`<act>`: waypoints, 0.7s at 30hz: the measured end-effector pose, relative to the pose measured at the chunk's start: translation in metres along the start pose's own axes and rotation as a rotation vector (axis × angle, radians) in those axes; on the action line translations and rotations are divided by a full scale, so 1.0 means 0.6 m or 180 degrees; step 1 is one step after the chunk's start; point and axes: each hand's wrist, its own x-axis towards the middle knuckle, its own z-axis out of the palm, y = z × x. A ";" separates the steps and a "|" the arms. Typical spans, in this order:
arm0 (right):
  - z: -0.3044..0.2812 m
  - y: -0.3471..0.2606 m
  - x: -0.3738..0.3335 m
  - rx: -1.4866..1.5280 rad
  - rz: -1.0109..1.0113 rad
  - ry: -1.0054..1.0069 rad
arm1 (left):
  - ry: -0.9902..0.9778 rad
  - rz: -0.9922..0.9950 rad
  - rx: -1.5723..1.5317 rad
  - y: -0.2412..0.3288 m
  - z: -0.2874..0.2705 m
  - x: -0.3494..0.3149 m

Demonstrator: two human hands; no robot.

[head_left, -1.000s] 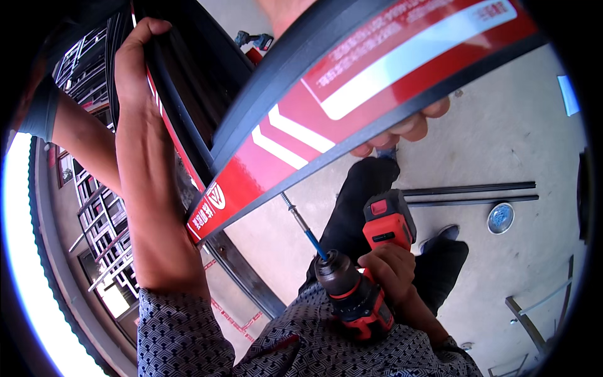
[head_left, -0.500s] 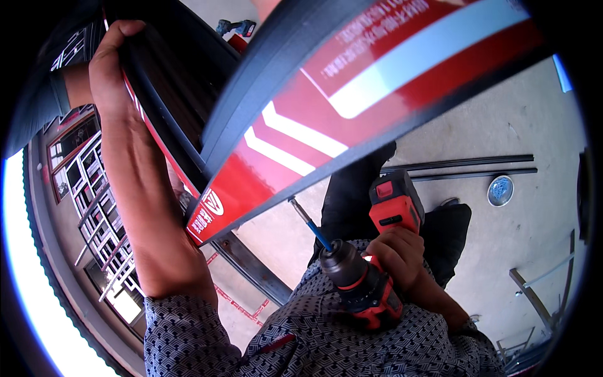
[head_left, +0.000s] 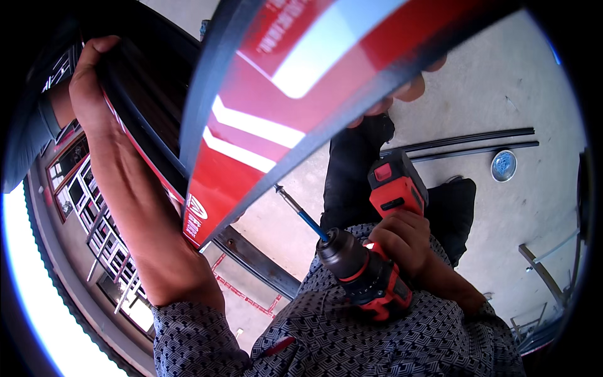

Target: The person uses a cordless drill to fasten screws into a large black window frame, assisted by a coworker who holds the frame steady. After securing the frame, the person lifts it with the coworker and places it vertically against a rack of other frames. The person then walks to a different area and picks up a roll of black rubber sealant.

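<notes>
A large dark-framed piece with glossy red faces (head_left: 251, 119), marked with white chevrons, crosses the upper middle at a slant. My left hand (head_left: 91, 78) grips its dark frame at the upper left, thumb over the edge and other fingers hidden. In my right hand (head_left: 402, 242) is a red and black cordless drill (head_left: 361, 270), held by its handle. Its long blue-shafted bit (head_left: 304, 217) points up and left, apart from the panel's lower edge. A small dark piece, perhaps a screw, is at the bit's tip. Another person's fingers (head_left: 408, 91) hold the panel's lower edge.
Another person's sleeved arm (head_left: 31, 144) is at the far left. Black bars (head_left: 477, 143) and a round bowl of small blue things (head_left: 504, 166) lie on the floor at right. A dark metal beam (head_left: 257, 261) runs below the panel. Metal lattice (head_left: 103, 229) stands at left.
The panel has shifted left in view, and another person's fingers now show under its edge. The drill's bit has tilted slightly further left, still apart from the panel. Both my grips are unchanged.
</notes>
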 end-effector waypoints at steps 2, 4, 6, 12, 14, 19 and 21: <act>0.003 0.002 0.002 -0.0038 0.0013 0.0013 | -0.0227 0.0163 0.0080 0.004 0.038 -0.003; 0.006 0.003 0.002 -0.0073 -0.0008 0.0030 | -0.0589 0.0233 0.0141 0.028 0.076 -0.035; 0.002 0.002 0.002 -0.0033 -0.0006 0.0006 | -0.0746 0.0432 0.0197 0.032 0.076 -0.047; 0.008 0.003 0.008 -0.0049 -0.0008 0.0075 | -0.1596 0.0212 -0.0026 0.026 0.036 -0.015; 0.006 0.004 0.008 -0.0064 -0.0036 0.0072 | -0.1323 0.0151 0.0231 0.025 0.019 -0.012; 0.008 0.004 0.013 -0.0027 -0.0065 0.0020 | -0.0356 -0.0841 0.0449 0.023 -0.036 0.028; 0.012 0.008 0.014 -0.0025 -0.0046 0.0077 | -0.0615 -0.0537 0.0035 0.031 0.034 -0.006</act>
